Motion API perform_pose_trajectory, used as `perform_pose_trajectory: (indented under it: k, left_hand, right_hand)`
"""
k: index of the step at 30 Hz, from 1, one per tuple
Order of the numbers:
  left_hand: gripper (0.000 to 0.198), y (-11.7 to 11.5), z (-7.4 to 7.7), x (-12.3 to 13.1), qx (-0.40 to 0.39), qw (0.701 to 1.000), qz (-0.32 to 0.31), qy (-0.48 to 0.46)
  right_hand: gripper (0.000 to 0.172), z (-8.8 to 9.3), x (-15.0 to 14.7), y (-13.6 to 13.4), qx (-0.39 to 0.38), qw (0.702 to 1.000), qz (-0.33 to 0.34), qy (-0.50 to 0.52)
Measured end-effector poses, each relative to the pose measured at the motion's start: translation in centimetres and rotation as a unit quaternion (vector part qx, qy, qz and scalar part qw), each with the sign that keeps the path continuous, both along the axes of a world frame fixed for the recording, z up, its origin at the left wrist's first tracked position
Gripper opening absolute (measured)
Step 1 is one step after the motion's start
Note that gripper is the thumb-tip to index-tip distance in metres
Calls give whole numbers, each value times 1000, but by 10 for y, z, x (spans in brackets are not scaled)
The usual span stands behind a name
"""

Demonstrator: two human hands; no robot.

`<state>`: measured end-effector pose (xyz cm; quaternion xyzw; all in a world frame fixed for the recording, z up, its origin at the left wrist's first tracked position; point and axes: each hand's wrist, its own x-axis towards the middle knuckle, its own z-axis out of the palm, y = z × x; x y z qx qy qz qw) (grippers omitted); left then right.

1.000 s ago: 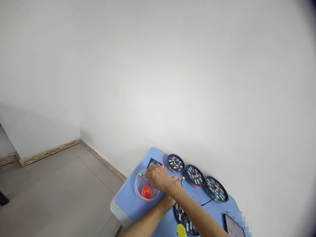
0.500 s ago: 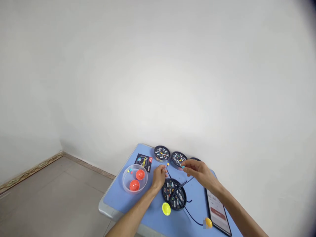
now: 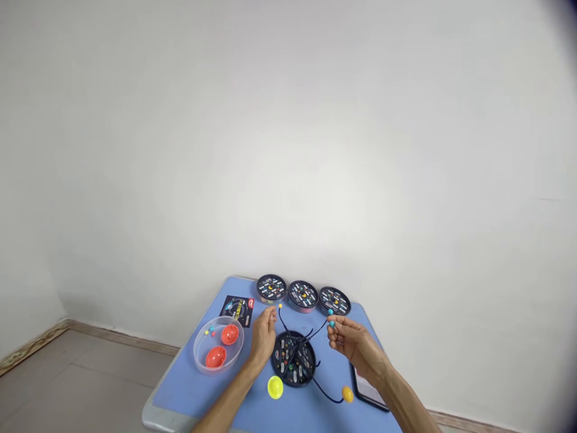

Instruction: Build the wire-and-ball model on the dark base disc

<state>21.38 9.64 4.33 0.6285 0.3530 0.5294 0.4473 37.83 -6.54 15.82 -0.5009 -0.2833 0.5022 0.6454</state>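
Observation:
My left hand (image 3: 262, 338) rests on the blue table (image 3: 189, 391), fingers together beside a black disc base (image 3: 294, 361) that carries several thin black wire arms. One arm rises to a small yellow ball (image 3: 280, 306) just above my left fingertips. My right hand (image 3: 352, 341) pinches a small turquoise ball (image 3: 332, 323) next to the tip of another wire arm with a blue ball (image 3: 330, 312). A yellow half-sphere (image 3: 274, 387) lies in front of the disc, and an orange ball (image 3: 347, 394) ends a wire at the right.
A clear plastic bowl (image 3: 201, 362) at the left holds two red half-spheres (image 3: 222, 346) and small beads. Three black round discs (image 3: 303, 295) stand in a row at the table's back by the white wall. A black card (image 3: 237, 308) and a phone (image 3: 366, 394) lie on the table.
My right hand left the bowl and came over to the right with a turquoise ball in its fingertips. My left hand stays by the disc base. The view swung left to right.

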Motion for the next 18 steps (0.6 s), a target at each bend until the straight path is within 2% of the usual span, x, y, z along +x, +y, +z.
perform_pose_trajectory:
  k: [5,11,18]
  left_hand:
    - [30,-7,6,-8,17,1000,-5,1]
    - [38,-22,13,-29,14,1000,-14,1]
    - [41,-64,21,-63,27,1000,-7,-2]
  right_hand:
    - [39,5,-2,-16,5,1000,-7,26]
    - [40,10,-6,-28,-4,1000,-9,18]
    - [32,4,-6,-45,-35,999,1,-28]
